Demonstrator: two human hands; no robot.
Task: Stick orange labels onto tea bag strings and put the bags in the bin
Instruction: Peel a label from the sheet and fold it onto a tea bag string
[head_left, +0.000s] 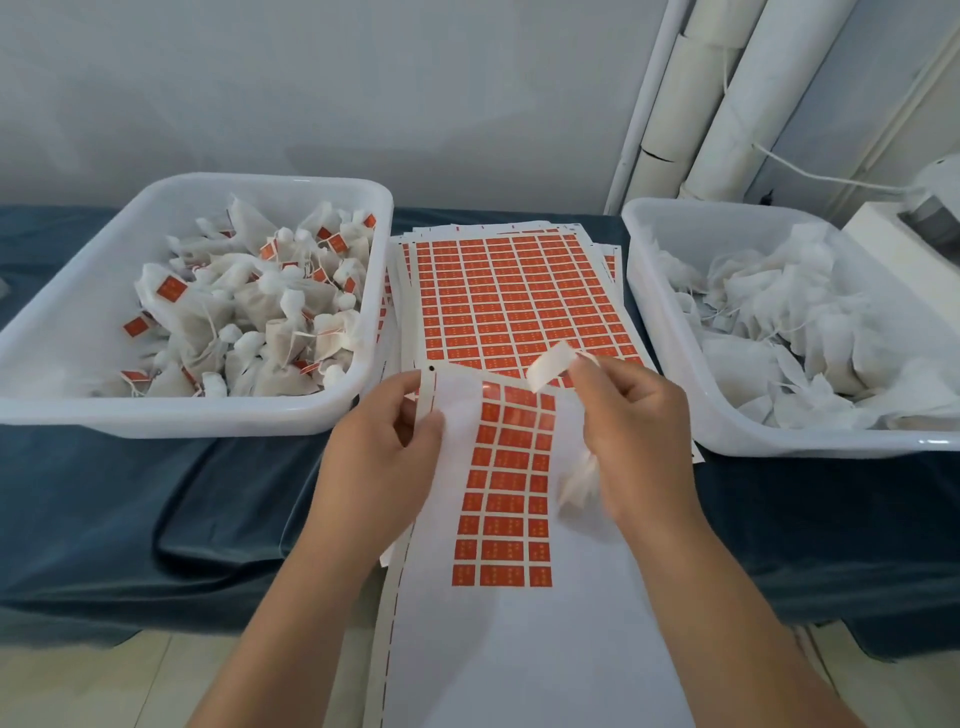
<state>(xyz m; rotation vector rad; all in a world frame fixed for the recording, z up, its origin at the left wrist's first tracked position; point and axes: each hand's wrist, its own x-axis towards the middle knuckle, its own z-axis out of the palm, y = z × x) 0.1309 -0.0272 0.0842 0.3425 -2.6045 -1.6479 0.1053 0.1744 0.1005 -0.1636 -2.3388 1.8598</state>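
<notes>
A partly used sheet of orange labels (506, 493) lies in front of me, and my left hand (384, 457) pinches its upper left edge. My right hand (631, 436) is curled round a white tea bag (576, 486) that hangs below the palm. Its fingertips pinch a label (550, 366) whose white back faces me. The white bin on the left (171, 410) holds several tea bags with orange labels (171, 288). On the right, another white bin (727, 415) holds plain white tea bags (810, 322).
A stack of full orange label sheets (519, 296) lies between the two bins on the dark blue cloth (182, 493). White pipes (727, 93) and a white device (930, 208) stand at the back right. Pale floor shows below the table edge.
</notes>
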